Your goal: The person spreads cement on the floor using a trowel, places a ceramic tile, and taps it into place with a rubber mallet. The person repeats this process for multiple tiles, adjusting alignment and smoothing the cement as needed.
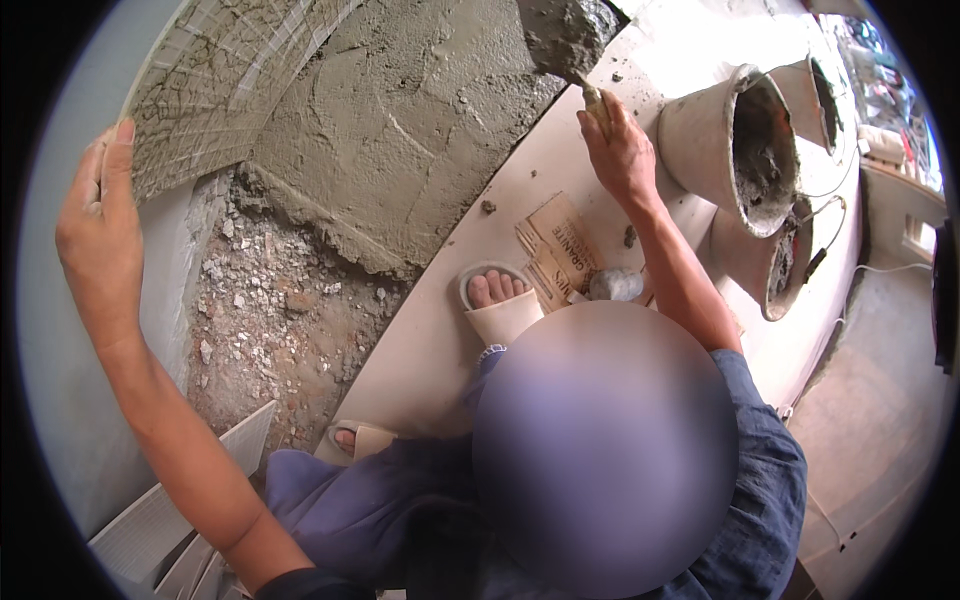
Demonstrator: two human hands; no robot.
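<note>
My left hand [100, 215] grips the near edge of a large tile [215, 95], fingers on one face and thumb on the other. The tile stands tilted up by the left wall, and its gridded back is smeared with grey mortar. Beside it spreads a wet mortar bed [370, 140] with a rough near edge. Wrapped round a trowel's handle, my right hand [622, 150] is out to the right. The trowel [597, 105] reaches to the far end of the bed, where its blade is covered by dark mortar.
Rubble ground [290, 310] lies nearer me, left of the pale floor [400, 370] under my sandalled feet. A mortar-caked bucket [700, 135] lies tipped at the right among others. Flattened cardboard [560, 245] is near my foot. Several tiles [180, 505] lean at the lower left.
</note>
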